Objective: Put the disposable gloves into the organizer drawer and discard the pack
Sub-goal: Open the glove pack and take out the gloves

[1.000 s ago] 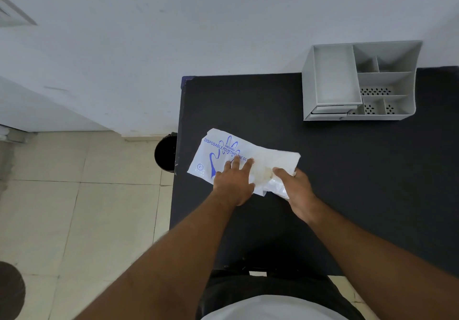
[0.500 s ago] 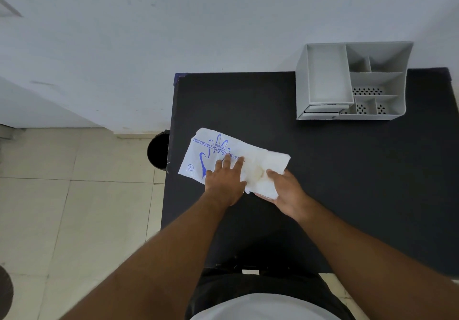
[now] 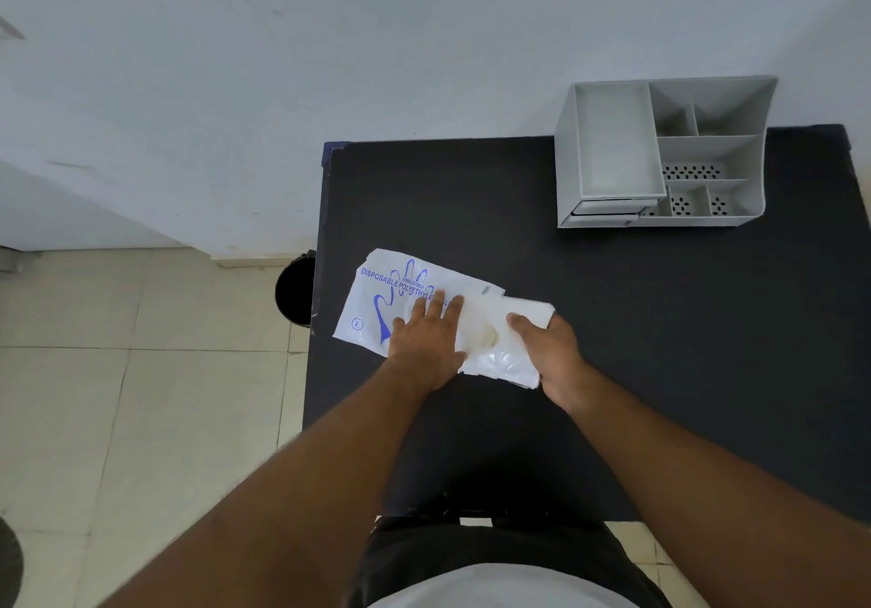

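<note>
A white plastic pack (image 3: 377, 296) with blue print "DISPOSABLE POLYETHYLENE" lies on the black table (image 3: 612, 324) near its left edge. My left hand (image 3: 426, 334) presses flat on the pack, fingers spread. A stack of clear disposable gloves (image 3: 499, 338) sticks out of the pack's right end. My right hand (image 3: 549, 348) grips that stack, thumb on top. The grey organizer (image 3: 660, 155) stands at the table's back right against the wall; its small drawer (image 3: 608, 211) at the lower front left looks closed.
A black round bin (image 3: 294, 291) stands on the tiled floor just left of the table, partly hidden by the table edge. The white wall runs behind the table. My dark trousers and white shirt show at the bottom.
The gloves stack has slid a little farther out of the pack to the right with my right hand. My left hand stays pressed on the pack. The camera shifted slightly.
</note>
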